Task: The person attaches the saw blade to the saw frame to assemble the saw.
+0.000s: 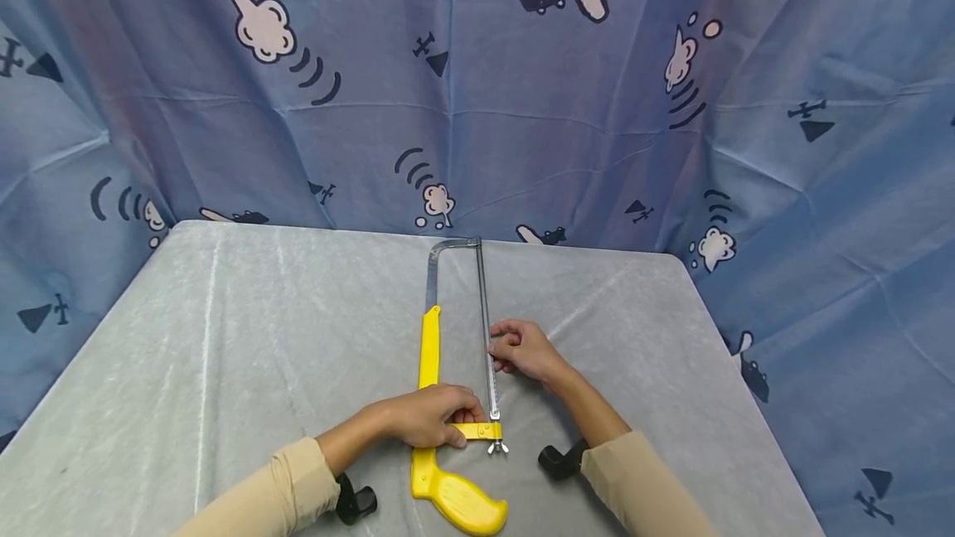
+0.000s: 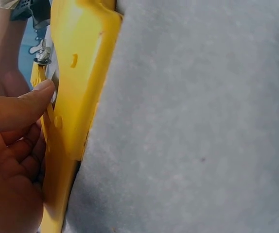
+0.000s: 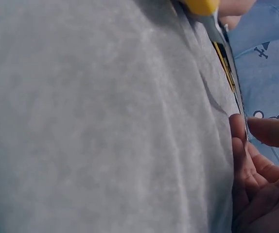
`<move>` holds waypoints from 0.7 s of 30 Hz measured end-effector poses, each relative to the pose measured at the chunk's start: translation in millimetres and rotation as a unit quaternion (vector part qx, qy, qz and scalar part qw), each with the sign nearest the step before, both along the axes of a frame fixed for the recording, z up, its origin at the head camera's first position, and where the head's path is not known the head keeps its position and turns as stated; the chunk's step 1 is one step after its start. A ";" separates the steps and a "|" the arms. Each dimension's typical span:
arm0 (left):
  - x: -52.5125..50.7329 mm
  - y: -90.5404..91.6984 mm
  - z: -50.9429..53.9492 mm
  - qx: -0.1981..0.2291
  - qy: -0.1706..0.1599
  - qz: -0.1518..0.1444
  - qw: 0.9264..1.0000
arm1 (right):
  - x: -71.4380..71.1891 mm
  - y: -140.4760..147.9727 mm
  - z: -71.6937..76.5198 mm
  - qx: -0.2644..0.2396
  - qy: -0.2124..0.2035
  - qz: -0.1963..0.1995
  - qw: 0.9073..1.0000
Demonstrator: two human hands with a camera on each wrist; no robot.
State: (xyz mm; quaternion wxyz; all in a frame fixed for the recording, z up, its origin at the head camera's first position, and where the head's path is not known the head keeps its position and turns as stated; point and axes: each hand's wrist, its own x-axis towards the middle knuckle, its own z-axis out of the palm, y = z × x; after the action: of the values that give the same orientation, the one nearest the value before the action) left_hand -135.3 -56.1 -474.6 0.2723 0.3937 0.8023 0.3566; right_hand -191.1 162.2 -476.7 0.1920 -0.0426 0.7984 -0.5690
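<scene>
A hacksaw (image 1: 430,346) lies on the cloth-covered table, its yellow handle (image 1: 466,504) toward me and its bare metal bow at the far end. The blade (image 1: 484,297) runs along its right side, down to a wing nut (image 1: 497,447). My left hand (image 1: 436,414) lies over the yellow frame and grips its short lower arm between thumb and fingers; in the left wrist view the thumb (image 2: 37,99) presses that arm near the wing nut. With thumb and fingers my right hand (image 1: 528,352) pinches the blade about midway, and the right wrist view (image 3: 263,165) shows this from below.
Grey cloth (image 1: 298,313) covers the table, with creases running lengthwise. A blue curtain (image 1: 373,131) with printed planes and clouds hangs behind the table and at both sides. Dark wrist-worn devices (image 1: 563,461) stick out below both sleeves.
</scene>
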 end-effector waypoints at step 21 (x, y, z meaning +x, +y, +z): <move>-0.7 0.3 -0.1 0.004 -0.013 0.001 1.000 | 31.4 14.3 22.8 0.065 0.105 0.090 0.988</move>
State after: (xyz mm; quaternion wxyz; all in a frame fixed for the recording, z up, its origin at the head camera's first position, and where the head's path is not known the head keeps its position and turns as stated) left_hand -136.0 -55.8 -474.6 0.2802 0.3892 0.7978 0.3655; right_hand -159.6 176.5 -453.9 0.1605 -0.1610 0.8425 -0.4884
